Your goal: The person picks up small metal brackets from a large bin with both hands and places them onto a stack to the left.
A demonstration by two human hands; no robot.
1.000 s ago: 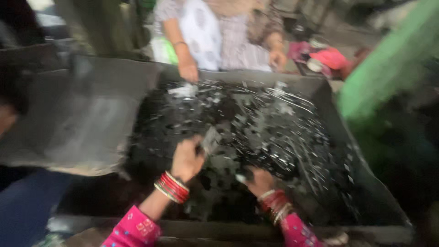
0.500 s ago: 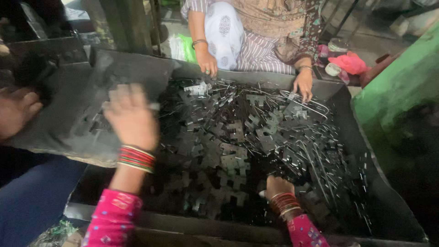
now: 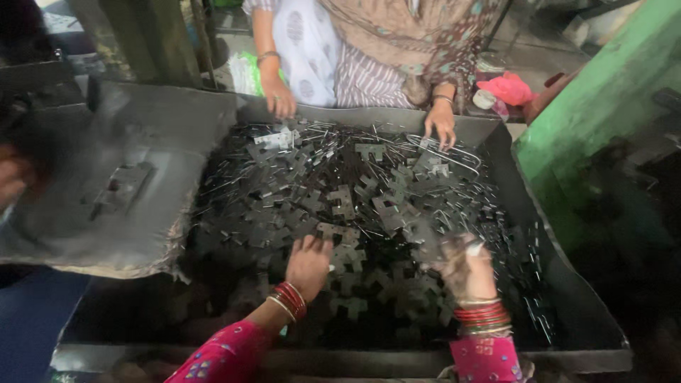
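Left hand rests spread, palm down, on thin stiff cross-shaped metal stampings heaped in the dark tray, right hand blurred, probably curled around some; light, sharp-edged, best pinched at an arm.

Left arm: enters from the lower edge, angled up and to the right, in a pink patterned sleeve
Left wrist: ringed with red bangles and a pale one
Left hand: palm down, back of the hand to the camera, fingers spread a little and pointing away from the body; grip loose, nothing clasped
Right arm: comes up almost straight from the lower right, same pink sleeve
Right wrist: stacked red bangles
Right hand: blurred, raised slightly, fingers curled inward; it seems to pinch something pale at the fingertips, though the blur leaves that unsure
Spacing: hands apart, left slightly nearer the body
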